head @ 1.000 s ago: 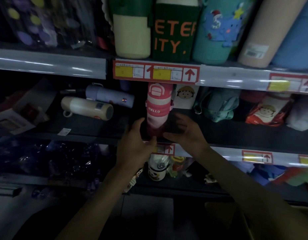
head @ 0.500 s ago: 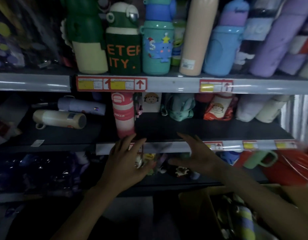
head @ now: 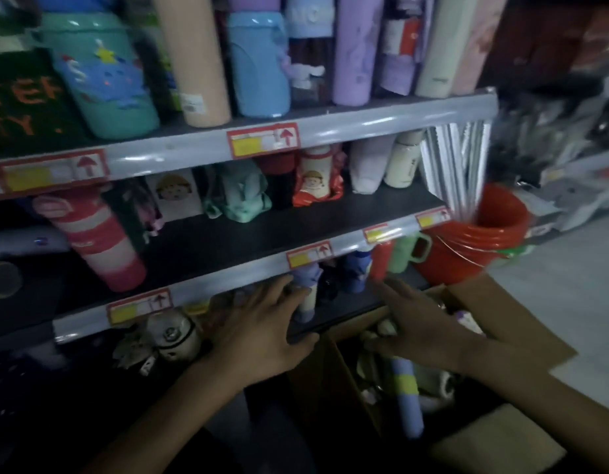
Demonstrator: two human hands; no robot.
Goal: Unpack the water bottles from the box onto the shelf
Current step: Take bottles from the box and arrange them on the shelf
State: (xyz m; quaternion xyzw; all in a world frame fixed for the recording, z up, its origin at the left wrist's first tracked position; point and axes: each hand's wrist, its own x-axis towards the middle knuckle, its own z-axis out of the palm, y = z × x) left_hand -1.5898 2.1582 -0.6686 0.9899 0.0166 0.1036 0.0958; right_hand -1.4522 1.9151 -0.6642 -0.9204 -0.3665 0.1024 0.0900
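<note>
A pink and white striped bottle (head: 101, 248) stands upright at the left of the middle shelf (head: 227, 241), with neither hand on it. My left hand (head: 262, 333) hovers below that shelf's front rail, fingers spread and holding nothing. My right hand (head: 419, 323) is over the open cardboard box (head: 494, 302) at the lower right, fingers straight and empty. Inside the box lie several bottles, among them a blue one with a yellow-green band (head: 407, 395). The view is blurred by motion.
The top shelf (head: 364, 123) is packed with upright bottles. More bottles and pouches stand at the back of the middle shelf and on the lower shelf (head: 344, 316). Red buckets (head: 474, 241) stacked together stand right of the shelves, behind the box. Pale floor lies at the far right.
Both hands let go of the pink striped bottle, which stays on the middle shelf. They moved down and to the right toward the box, and the view swung right with them.
</note>
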